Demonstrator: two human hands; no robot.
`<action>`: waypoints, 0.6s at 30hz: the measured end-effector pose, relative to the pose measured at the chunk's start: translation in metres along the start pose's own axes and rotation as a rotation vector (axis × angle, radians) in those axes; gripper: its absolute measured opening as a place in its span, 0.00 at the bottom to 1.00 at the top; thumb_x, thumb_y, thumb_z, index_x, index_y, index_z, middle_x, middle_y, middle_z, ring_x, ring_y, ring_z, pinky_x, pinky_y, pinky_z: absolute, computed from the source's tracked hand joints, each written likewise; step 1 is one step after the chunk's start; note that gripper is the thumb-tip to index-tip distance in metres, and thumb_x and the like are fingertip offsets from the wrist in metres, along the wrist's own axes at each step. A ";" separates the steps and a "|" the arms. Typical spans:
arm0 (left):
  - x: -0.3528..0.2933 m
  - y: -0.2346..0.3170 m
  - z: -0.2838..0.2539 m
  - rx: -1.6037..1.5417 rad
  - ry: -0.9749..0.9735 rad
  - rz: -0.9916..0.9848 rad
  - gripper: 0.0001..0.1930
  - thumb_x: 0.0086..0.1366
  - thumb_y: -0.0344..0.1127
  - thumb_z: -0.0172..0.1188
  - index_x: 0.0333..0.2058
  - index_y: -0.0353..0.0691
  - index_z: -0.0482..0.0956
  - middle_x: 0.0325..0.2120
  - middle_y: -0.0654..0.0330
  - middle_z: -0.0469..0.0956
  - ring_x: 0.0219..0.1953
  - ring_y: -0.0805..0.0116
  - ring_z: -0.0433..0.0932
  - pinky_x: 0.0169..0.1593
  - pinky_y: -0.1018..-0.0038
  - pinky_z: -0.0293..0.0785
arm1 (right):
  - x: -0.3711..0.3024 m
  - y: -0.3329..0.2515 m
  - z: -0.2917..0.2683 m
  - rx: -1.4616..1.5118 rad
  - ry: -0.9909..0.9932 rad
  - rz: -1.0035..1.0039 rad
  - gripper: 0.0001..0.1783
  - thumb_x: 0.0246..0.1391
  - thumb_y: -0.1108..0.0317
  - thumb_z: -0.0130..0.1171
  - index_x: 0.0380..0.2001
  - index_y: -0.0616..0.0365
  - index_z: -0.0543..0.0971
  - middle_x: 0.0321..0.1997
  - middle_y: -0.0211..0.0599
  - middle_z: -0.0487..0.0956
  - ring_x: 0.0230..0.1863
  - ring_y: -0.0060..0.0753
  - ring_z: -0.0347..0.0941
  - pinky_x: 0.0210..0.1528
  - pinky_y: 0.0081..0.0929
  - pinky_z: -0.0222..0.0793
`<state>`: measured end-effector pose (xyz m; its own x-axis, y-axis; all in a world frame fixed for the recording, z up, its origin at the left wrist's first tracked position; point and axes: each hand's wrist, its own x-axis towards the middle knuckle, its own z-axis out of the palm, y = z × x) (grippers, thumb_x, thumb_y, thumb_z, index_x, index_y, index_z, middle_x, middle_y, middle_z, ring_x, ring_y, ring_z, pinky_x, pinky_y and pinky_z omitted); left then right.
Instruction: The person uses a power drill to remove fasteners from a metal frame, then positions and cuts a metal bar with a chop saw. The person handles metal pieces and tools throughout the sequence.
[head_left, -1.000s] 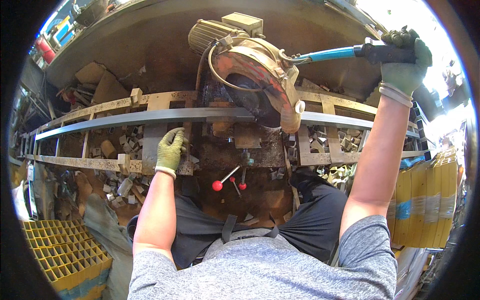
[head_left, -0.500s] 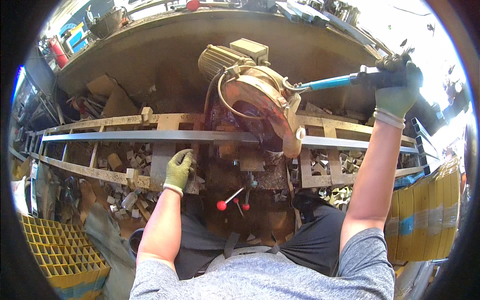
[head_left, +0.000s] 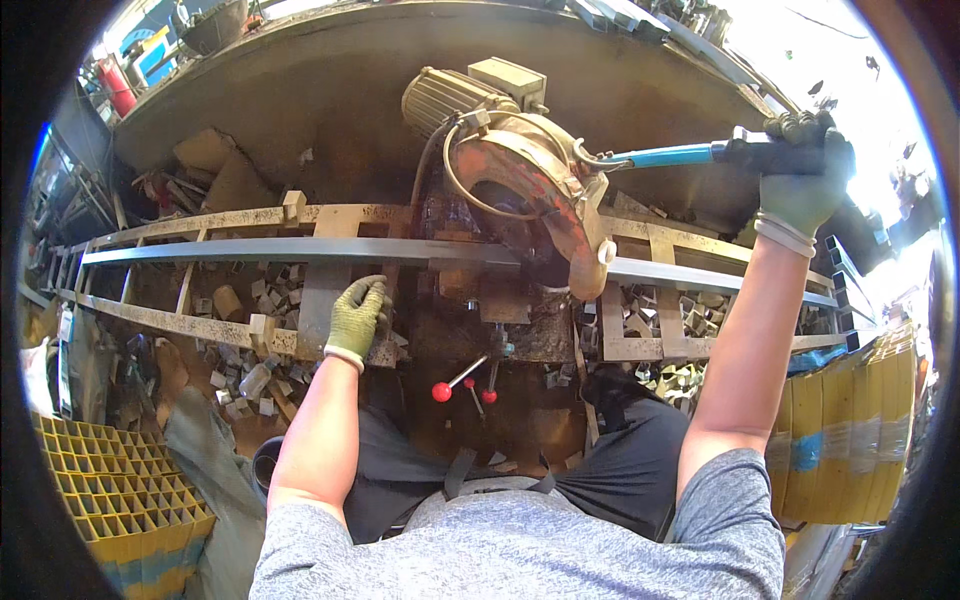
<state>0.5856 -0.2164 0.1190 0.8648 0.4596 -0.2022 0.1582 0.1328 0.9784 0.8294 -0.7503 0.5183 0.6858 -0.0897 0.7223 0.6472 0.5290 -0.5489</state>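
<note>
Closest to us are our grey shirt (head_left: 520,545) and dark trousers (head_left: 610,480), with a stack of yellow grid trays (head_left: 120,490) low on our left and yellow wrapped bundles (head_left: 850,440) on our right. Just beyond our lap, 2 red-knobbed levers (head_left: 455,380) stick out from the front of the rusty saw stand (head_left: 470,320).

Our left hand (head_left: 358,315), in a green glove, rests palm down on the near rail of the metal support frame (head_left: 200,325), beside the stand; its fingers lie curled over the frame's edge, pressing on it rather than clasped round anything we can make out. Small cut pieces of metal (head_left: 245,375) litter the ground under the frame on the left, and more offcuts (head_left: 680,375) pile up on the right.

Further out, a long grey steel bar (head_left: 270,250) runs left to right along the frame and passes under the chop saw (head_left: 530,195), whose orange blade guard sits down over the bar near its middle. The saw's motor (head_left: 440,95) stands behind the guard.

Our right hand (head_left: 800,165), also gloved, is raised and closed tight around the black grip of the saw's blue handle (head_left: 665,155). Behind everything lies a broad curved metal sheet (head_left: 330,90).
</note>
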 end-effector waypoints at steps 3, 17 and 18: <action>0.000 0.001 -0.001 -0.008 -0.027 0.039 0.12 0.87 0.40 0.70 0.61 0.43 0.92 0.36 0.67 0.90 0.29 0.82 0.79 0.33 0.80 0.76 | 0.001 -0.001 -0.005 0.022 -0.015 0.021 0.18 0.72 0.56 0.72 0.54 0.57 0.90 0.37 0.43 0.92 0.40 0.45 0.90 0.54 0.56 0.90; -0.012 0.016 0.008 -0.038 -0.039 0.064 0.15 0.87 0.41 0.71 0.63 0.43 0.92 0.38 0.67 0.91 0.35 0.83 0.83 0.37 0.81 0.78 | -0.007 -0.005 -0.016 -0.013 -0.045 0.038 0.18 0.69 0.53 0.72 0.50 0.56 0.88 0.40 0.41 0.91 0.41 0.47 0.89 0.55 0.56 0.87; -0.013 0.016 0.007 -0.074 -0.055 0.087 0.15 0.86 0.41 0.71 0.63 0.43 0.92 0.38 0.67 0.92 0.35 0.83 0.83 0.38 0.80 0.78 | -0.017 -0.008 -0.022 0.072 -0.093 0.056 0.18 0.69 0.53 0.71 0.49 0.56 0.88 0.39 0.41 0.91 0.41 0.47 0.89 0.56 0.55 0.86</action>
<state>0.5802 -0.2269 0.1377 0.8990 0.4234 -0.1122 0.0475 0.1602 0.9859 0.8198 -0.7713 0.5015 0.6844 0.0187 0.7288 0.5805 0.5909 -0.5603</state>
